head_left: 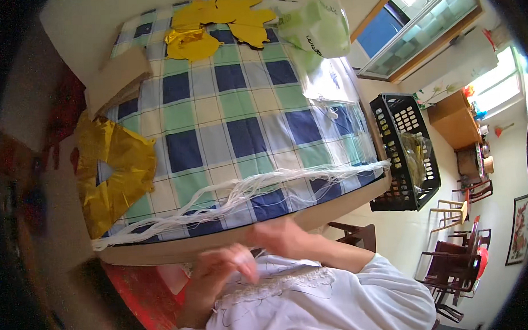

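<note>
Left hand [221,271] blurred, right hand [284,237] loosely curled, near white strings [247,192]

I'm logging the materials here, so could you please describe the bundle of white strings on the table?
The bundle of white strings is a long, loose hank of thin, pale threads, lying flat across the near edge of the checked tablecloth. It runs from the left end, beside the gold foil piece, to the right end near the black basket. Neither hand touches it.
</note>
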A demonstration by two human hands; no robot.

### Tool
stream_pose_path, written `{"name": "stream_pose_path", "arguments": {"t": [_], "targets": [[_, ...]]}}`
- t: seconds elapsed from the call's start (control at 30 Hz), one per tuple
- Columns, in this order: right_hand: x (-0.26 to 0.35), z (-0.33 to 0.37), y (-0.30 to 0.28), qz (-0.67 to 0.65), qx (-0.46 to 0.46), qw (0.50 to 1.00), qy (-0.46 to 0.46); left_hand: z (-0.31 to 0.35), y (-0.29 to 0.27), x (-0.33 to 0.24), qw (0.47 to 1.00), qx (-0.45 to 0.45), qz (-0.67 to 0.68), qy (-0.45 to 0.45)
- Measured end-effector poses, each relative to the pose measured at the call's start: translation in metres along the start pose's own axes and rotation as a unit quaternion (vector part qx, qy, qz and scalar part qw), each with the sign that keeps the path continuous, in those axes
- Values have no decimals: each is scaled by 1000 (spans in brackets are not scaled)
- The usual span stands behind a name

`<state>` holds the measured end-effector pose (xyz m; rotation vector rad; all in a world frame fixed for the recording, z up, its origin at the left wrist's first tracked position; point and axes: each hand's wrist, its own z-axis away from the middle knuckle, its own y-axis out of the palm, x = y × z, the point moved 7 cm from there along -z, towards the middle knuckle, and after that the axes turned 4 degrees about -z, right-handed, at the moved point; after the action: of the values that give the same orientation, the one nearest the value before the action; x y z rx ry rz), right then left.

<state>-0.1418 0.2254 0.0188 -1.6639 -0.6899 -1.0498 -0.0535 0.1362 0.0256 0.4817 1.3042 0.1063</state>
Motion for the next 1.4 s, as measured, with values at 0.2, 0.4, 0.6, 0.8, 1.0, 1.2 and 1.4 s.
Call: {"name": "stream_pose_path", "arguments": {"t": [0.2, 0.4, 0.6, 0.8, 1.0, 1.2, 1.4], "targets": [[-5, 5, -17, -18, -37, 999, -29, -11, -9, 10, 936, -15, -329, 124], [7, -2, 1, -30, 77, 996, -46, -15, -41, -14, 844, -280, -412, 201], [-45, -14, -16, -61, -49, 993, 90, -28, -33, 2, 976, -198, -26, 85], [-39, -18, 22, -571, -26, 808, 146, -28, -38, -1, 941, -295, -112, 123], [-28, -10, 38, -251, -49, 947, 192, -20, -65, 12, 864, -421, -226, 161], [30, -12, -25, 8, -38, 999, -1, -25, -76, 4, 852, -353, -367, 125], [-11, -33, -44, 68, -56, 994, 64, -17, -18, -11, 976, -79, -21, 202]]}}
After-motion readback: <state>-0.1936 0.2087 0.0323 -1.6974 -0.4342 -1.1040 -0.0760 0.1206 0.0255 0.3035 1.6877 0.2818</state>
